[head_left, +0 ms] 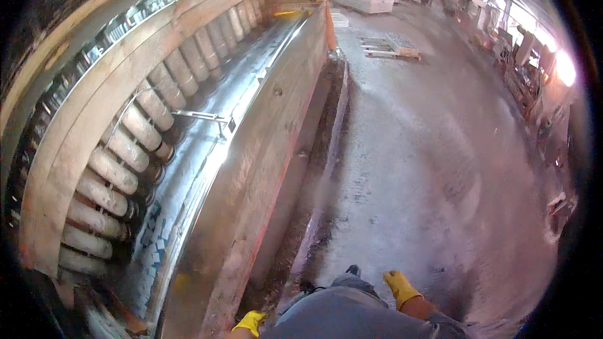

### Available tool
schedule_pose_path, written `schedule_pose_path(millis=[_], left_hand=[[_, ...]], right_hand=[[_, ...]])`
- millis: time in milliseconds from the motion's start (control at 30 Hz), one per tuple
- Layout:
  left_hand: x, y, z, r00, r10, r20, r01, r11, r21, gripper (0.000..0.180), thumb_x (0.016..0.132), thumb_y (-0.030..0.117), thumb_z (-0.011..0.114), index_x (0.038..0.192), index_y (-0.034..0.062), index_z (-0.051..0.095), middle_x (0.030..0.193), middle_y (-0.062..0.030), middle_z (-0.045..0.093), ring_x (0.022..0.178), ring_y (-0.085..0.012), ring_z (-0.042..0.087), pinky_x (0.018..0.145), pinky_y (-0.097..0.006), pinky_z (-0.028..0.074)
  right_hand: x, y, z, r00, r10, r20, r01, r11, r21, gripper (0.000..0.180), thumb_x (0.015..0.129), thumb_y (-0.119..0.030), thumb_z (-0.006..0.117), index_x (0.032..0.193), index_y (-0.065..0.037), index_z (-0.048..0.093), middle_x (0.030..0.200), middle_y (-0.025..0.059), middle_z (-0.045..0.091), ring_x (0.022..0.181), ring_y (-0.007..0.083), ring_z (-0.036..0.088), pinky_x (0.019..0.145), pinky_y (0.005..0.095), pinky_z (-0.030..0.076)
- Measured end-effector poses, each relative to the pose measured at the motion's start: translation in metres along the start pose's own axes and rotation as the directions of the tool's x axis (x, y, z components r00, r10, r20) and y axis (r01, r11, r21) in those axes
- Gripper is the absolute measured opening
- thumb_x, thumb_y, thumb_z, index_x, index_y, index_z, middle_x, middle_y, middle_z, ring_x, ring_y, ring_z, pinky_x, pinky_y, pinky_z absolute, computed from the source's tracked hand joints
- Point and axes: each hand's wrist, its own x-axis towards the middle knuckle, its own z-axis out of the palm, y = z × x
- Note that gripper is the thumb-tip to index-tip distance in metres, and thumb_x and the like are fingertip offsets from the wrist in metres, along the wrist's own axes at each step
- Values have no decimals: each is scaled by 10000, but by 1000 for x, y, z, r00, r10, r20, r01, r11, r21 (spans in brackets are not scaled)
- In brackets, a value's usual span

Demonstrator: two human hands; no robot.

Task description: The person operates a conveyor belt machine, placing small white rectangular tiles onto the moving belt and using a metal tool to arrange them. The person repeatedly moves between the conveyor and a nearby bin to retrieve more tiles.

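Note:
My left hand (249, 323) wears a yellow glove and hangs low at the bottom edge, beside the long wooden side board (232, 194) of a machine. Its fingers are too small and blurred to make out clearly. My right hand (401, 285), also in a yellow glove, is held out over the floor to the right of my body. Its fingers are curled in, and no object shows in them. Behind the board, a row of thick pale rollers (113, 171) hangs above a wet, shiny bed (179, 176) with small tile-like pieces at its near end.
A metal rod with a bracket (201, 115) crosses the machine's bed. The wet concrete floor (427, 150) runs ahead on the right. A wooden pallet (389, 46) lies farther off, with pale stacked slabs (363, 0) beyond it. Clutter (524, 50) lines the right wall.

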Motion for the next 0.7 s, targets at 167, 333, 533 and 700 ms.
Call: schedule_pose_path(millis=[167, 333, 533, 700], left_hand=[[105, 69, -98, 995, -97, -37, 84, 963, -254, 636, 979, 554, 635, 1377, 63, 703, 1421, -207, 673, 1396, -349, 584, 1176, -453, 437], [149, 251, -170, 973, 21, -232, -74, 972, -222, 624, 1002, 498, 658, 1406, 23, 668, 1433, -218, 664, 1392, -348, 594, 1166, -435, 452], [182, 272, -150, 802, 520, -293, -495, 854, 161, 610, 975, 512, 694, 1389, 65, 684, 1359, -210, 705, 1290, -383, 648, 1110, -468, 494], [116, 441, -168, 954, 294, -53, -296, 954, -41, 188, 957, 246, 730, 1088, 123, 788, 1098, -205, 766, 998, -370, 726, 870, -450, 575]], right_hand=[[-4, -112, -33, 999, -38, 39, 31, 988, 153, 511, 981, -480, 633, 993, 16, 759, 819, 130, 724, 801, 249, 699, 746, 443, 533], [113, -2, -24, 992, 84, 96, -75, 993, -93, 482, 1005, -457, 592, 1117, -20, 760, 854, 187, 746, 807, 307, 737, 734, 460, 562], [225, 14, -79, 937, 205, 283, -183, 978, -100, 498, 1009, -435, 619, 1165, 28, 720, 899, 183, 756, 844, 282, 743, 753, 439, 575], [320, 9, -144, 959, 186, 215, -218, 967, 134, 522, 1013, -416, 642, 1205, 67, 686, 936, 180, 765, 874, 261, 748, 768, 421, 587]])
